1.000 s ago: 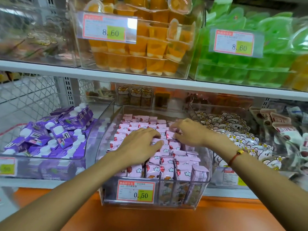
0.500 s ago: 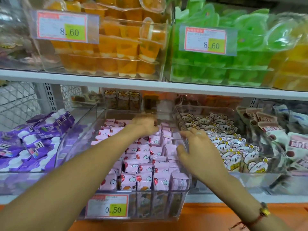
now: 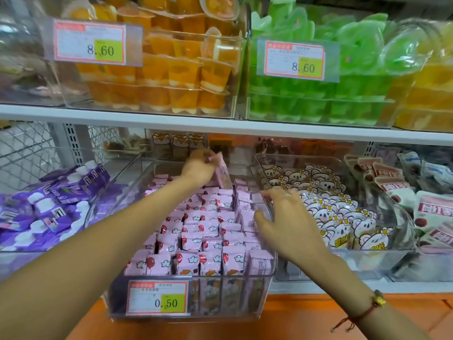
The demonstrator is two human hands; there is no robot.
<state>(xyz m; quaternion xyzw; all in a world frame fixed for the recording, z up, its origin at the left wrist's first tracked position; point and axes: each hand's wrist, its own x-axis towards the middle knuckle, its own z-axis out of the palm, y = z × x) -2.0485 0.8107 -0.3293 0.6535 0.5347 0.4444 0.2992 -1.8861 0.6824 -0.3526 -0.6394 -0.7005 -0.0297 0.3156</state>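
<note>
Your left hand (image 3: 198,168) holds one pink packet (image 3: 222,174) up at the back of the clear bin (image 3: 115,300).

Your left hand pinches the packet between curled fingers and thumb at the bin's 12 o'clock end, tilted and raised above the rows of pink packets (image 3: 208,227) standing in the bin. Your right hand (image 3: 289,224) hovers at the bin's 3 o'clock wall, fingers loosely spread and holding nothing; whether they touch the rim cannot be told. The bin sits on the lower shelf (image 3: 331,288) with a 0.50 price tag (image 3: 158,299) on its front. Purple pouches (image 3: 49,207) lie at its 9 o'clock, koala packets (image 3: 331,212) at its 3 o'clock.
</note>
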